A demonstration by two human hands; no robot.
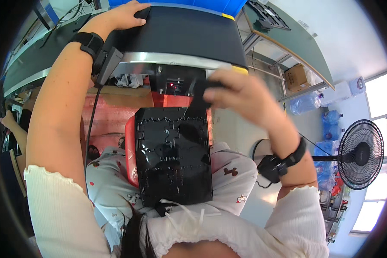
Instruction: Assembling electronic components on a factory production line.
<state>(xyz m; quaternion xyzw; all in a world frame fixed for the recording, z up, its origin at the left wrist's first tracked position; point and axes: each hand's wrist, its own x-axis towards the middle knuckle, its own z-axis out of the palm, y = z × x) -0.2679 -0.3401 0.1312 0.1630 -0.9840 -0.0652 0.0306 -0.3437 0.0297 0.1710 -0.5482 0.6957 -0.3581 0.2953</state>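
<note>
Reaching to the far left over the dark conveyor belt point(193, 30), my left hand point(127, 16) has its thumb and fingers around a small flat black piece point(143, 14). My right hand point(241, 94), smeared by motion, pinches another thin black piece point(199, 93) between thumb and fingers, near the belt's front edge. Its exact shape is blurred. On my lap lies a glossy black moulded plastic panel point(172, 150) with raised ridges. Something red point(131, 150) shows from under its left side. Black bands with devices sit on both my wrists.
A control box point(175, 87) with a red light hangs under the belt. At right stand a green-topped table point(288, 41), a cardboard box point(297, 77), water bottles point(303, 104) and a black fan point(360, 155). A blue bin point(202, 6) is behind. Another person's arm point(15, 127) appears at left.
</note>
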